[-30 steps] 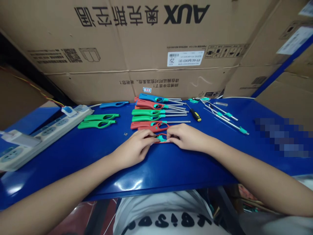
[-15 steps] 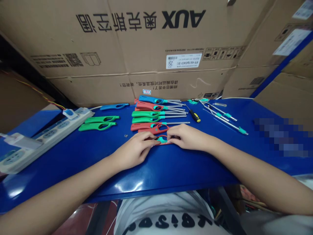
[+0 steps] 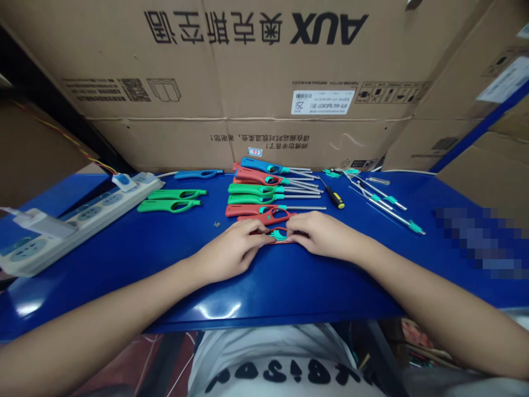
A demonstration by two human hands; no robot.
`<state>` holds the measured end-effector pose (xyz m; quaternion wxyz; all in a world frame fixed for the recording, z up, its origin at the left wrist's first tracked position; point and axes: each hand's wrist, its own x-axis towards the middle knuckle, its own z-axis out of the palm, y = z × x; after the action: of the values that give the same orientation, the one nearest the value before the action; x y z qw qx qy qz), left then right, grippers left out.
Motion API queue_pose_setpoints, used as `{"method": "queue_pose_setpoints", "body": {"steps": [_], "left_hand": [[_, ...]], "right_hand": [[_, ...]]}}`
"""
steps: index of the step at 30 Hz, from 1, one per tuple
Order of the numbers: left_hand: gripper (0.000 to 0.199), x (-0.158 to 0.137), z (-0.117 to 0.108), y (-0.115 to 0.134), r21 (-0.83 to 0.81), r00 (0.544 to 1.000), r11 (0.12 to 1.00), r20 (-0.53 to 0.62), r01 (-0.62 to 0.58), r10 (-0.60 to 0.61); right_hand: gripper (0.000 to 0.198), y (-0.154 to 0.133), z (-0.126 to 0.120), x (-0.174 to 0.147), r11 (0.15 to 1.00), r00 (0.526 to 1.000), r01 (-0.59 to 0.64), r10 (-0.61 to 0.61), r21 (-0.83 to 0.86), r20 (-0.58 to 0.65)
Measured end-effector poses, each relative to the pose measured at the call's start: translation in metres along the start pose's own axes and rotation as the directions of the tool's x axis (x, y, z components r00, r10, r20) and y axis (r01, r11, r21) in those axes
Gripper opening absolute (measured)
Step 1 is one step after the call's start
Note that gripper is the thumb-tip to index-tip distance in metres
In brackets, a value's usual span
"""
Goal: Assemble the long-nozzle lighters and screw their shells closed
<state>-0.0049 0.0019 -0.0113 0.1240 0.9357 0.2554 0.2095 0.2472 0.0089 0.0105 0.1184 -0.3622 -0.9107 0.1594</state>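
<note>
Near the table's front middle, both hands are closed on a red lighter handle casing (image 3: pixel 283 242), with a teal trigger piece (image 3: pixel 278 235) showing between the fingertips. My left hand (image 3: pixel 235 248) grips the left end, its thumb and forefinger at the teal piece. The right end is pinched by my right hand (image 3: pixel 320 232). Fingers cover much of the casing. Just beyond lies a red casing (image 3: pixel 264 215), partly hidden by the hands, and behind it a stack of long-nosed lighters in red, green (image 3: pixel 250 199) and blue (image 3: pixel 258 164).
Green casings (image 3: pixel 169 206) and a blue casing (image 3: pixel 198 174) lie left, beside a white power strip (image 3: pixel 86 220). Tiny screws (image 3: pixel 217 224) sit nearer. Rightward are a black-yellow screwdriver (image 3: pixel 335 199) and metal lighter tubes (image 3: pixel 384 203) with teal parts. A cardboard box (image 3: pixel 248 66) walls the back.
The camera view has shifted slightly, so the scene sits a little to the right. Both hands stay on the red casing, with only small finger movement.
</note>
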Motion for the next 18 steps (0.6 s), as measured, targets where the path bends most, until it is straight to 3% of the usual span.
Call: {"method": "queue_pose_setpoints", "body": {"steps": [3, 8, 11, 18], "left_hand": [[0.032, 0.000, -0.003, 0.000, -0.015, 1.000, 1.000, 0.004, -0.004, 0.004], [0.027, 0.001, -0.013, -0.005, -0.088, 0.997, 0.996, -0.075, -0.015, 0.008], [0.029, 0.002, -0.021, -0.015, 0.005, 0.991, 0.999, -0.126, 0.052, -0.051], [0.034, 0.000, -0.037, -0.049, 0.183, 0.979, 0.963, -0.080, 0.198, -0.186]], "right_hand": [[0.010, 0.002, 0.000, -0.001, 1.000, 1.000, 0.010, -0.010, 0.025, -0.007], [0.014, 0.013, -0.003, -0.006, 0.979, 0.985, 0.163, -0.155, 0.126, -0.069], [0.021, 0.014, -0.006, -0.009, 0.978, 0.970, 0.206, -0.198, 0.040, -0.140], [0.026, 0.013, -0.014, -0.016, 0.956, 0.949, 0.215, -0.252, -0.198, -0.189]]}}
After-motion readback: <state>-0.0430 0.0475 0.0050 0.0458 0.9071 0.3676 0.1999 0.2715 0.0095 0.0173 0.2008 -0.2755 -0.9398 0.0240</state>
